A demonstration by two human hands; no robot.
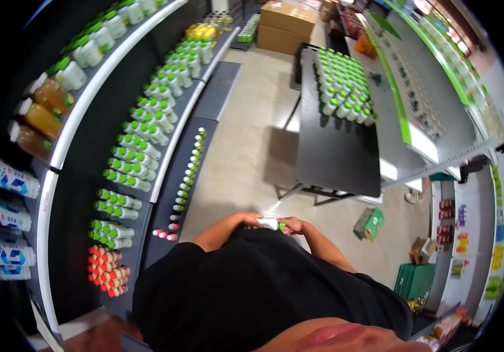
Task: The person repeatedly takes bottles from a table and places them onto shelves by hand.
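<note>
In front of my waist, a small white bottle with a green cap (269,223) lies sideways between my two hands. My left hand (252,219) is closed around its base end. At the cap end, the fingers of my right hand (291,225) are closed on the bottle. Part of the bottle is hidden by my fingers. Similar white bottles with green caps (346,82) stand in close rows on a black table (337,155) ahead to the right.
To my left, a shelf (173,138) carries rows of green-capped bottles and orange bottles with red caps (106,270). A green carton (370,223) sits on the floor at right, near a green crate (414,280). Large cardboard boxes (286,26) stand at the back.
</note>
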